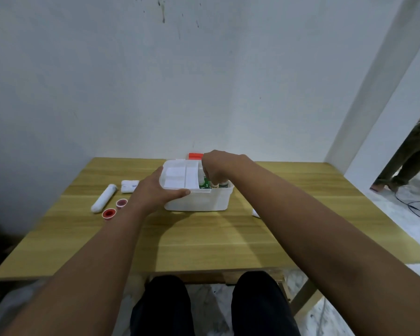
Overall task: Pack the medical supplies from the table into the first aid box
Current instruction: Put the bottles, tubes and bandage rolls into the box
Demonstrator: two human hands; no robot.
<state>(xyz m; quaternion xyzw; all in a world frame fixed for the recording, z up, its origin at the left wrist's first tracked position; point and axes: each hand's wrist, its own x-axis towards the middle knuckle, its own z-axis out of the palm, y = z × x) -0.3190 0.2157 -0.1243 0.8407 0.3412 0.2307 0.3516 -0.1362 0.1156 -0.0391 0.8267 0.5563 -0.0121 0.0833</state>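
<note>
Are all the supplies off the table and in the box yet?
No: a white tube and two red-centred tape rolls lie on the table left of the first aid box.

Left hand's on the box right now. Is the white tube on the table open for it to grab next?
Probably yes. The white tube lies bare on the table just left of the left hand, nothing on top; two red-capped rolls sit beside it, not across the way.
</note>
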